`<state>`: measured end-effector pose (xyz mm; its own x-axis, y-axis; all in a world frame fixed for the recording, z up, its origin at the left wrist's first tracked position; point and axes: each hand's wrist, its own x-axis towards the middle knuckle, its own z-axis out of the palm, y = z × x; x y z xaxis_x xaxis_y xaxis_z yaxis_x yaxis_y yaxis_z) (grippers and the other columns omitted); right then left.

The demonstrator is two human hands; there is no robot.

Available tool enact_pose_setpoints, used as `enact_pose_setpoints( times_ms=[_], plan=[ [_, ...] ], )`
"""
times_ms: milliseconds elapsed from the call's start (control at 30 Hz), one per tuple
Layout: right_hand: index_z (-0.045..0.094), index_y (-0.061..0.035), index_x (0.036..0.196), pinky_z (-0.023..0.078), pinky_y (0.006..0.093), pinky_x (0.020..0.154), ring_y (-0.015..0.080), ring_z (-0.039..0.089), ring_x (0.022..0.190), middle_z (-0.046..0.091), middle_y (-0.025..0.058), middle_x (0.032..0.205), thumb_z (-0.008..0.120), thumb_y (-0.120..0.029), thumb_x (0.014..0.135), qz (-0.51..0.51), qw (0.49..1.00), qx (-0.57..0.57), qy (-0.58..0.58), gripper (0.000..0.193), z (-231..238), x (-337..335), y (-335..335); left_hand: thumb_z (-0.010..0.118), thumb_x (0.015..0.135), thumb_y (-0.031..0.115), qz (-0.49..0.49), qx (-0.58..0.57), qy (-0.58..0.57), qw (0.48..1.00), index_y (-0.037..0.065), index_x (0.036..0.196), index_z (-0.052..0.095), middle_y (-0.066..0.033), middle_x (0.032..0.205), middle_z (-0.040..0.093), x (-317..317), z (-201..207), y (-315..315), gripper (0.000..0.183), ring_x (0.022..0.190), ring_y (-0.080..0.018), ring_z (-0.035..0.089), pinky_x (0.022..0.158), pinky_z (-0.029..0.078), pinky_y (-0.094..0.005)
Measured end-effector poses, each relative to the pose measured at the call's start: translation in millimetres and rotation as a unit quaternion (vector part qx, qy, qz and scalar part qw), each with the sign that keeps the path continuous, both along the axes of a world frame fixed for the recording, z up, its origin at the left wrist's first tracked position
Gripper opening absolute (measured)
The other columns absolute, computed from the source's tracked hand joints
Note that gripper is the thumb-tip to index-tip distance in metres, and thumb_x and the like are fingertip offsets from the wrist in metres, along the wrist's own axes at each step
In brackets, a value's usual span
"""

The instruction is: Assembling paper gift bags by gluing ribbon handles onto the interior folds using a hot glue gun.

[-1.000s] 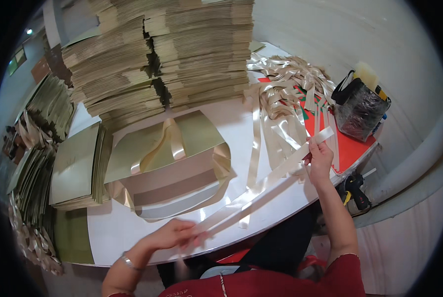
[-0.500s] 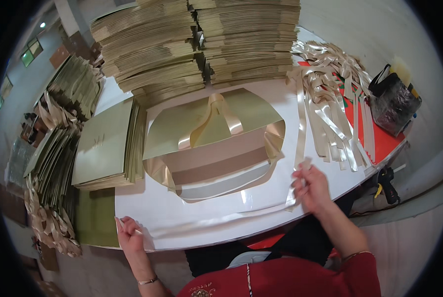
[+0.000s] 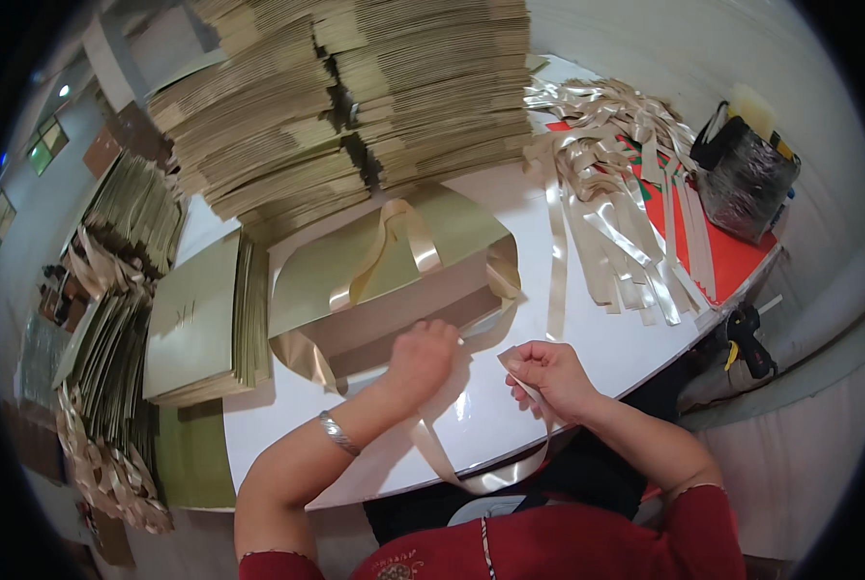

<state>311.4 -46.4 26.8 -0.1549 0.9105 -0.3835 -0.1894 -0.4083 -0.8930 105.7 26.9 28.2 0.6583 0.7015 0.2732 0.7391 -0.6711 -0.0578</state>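
Note:
A gold paper bag (image 3: 355, 261) lies on the white tabletop with its mouth toward me, and a satin ribbon handle (image 3: 421, 242) loops over its far panel. My right hand (image 3: 551, 377) pinches one end of a loose cream satin ribbon (image 3: 500, 477) to the right of the bag's mouth. The ribbon sags in a loop past the table's near edge and rises to my left hand (image 3: 423, 362). That hand is closed on the ribbon's other part in front of the bag's mouth, its fingertips partly hidden.
Tall stacks of flat gold bags (image 3: 432, 97) stand behind. More folded bags (image 3: 195, 314) lie at left, beside bags with ribbons (image 3: 113, 445). Cut ribbons (image 3: 606, 222) lie at right on a red sheet (image 3: 732, 261), near a black container (image 3: 749, 179). A glue gun (image 3: 747, 340) hangs by the right edge.
My left hand has moved from the table's near left edge to the bag's mouth. My right hand has shifted left, and the ribbon stretched along the table edge now hangs in a loop.

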Motion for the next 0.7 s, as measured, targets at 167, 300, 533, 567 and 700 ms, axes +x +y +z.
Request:
enact_pose_setpoints(
  times_ms=[167,300,533,567,700],
  plan=[
    [0.061,0.0,0.092,0.044,0.0221,0.045,0.0073,0.057,0.059,0.063,0.0045,0.077,0.062,-0.017,0.091,-0.027,0.996,0.063,-0.053,0.017,6,0,20,0.066,0.086,0.017,0.146,-0.492,-0.3,0.804,-0.001,0.085,0.065,-0.0048,0.076,0.064,-6,39,36,0.018,0.07,-0.0138,0.057,0.063,0.046,-0.0297],
    [0.062,-0.0011,0.085,0.042,0.0226,0.046,0.0056,0.053,0.057,0.06,0.0014,0.069,0.064,-0.016,0.089,-0.052,0.984,0.144,-0.09,0.016,7,-19,34,0.067,0.085,0.015,0.218,-0.566,-0.413,0.679,-0.002,0.099,0.065,-0.0064,0.088,0.065,-8,59,41,0.022,0.077,-0.0152,0.06,0.07,0.048,-0.0305],
    [0.063,0.0002,0.08,0.039,0.0242,0.053,0.0042,0.046,0.06,0.055,-0.0003,0.063,0.065,-0.02,0.088,-0.154,0.947,0.221,-0.174,0.022,-5,-51,40,0.069,0.084,0.014,0.157,-0.58,-0.492,0.629,-0.003,0.109,0.062,-0.0112,0.099,0.065,-9,53,40,0.031,0.086,-0.019,0.062,0.075,0.05,-0.0317],
    [0.062,0.0011,0.08,0.042,0.0274,0.055,0.009,0.051,0.061,0.057,0.0049,0.064,0.065,-0.021,0.087,-0.167,0.945,0.22,-0.175,0.023,-6,-54,40,0.069,0.085,0.015,0.16,-0.58,-0.493,0.629,-0.002,0.109,0.062,-0.011,0.099,0.065,-9,51,40,0.031,0.087,-0.0188,0.062,0.077,0.049,-0.0315],
    [0.062,0.0032,0.081,0.048,0.0335,0.057,0.0183,0.062,0.06,0.062,0.014,0.066,0.064,-0.024,0.086,-0.209,0.934,0.236,-0.167,0.027,-8,-64,40,0.069,0.086,0.016,0.156,-0.599,-0.486,0.617,-0.002,0.108,0.062,-0.0091,0.099,0.065,-8,48,40,0.029,0.089,-0.0173,0.061,0.08,0.047,-0.0307]
  ],
)
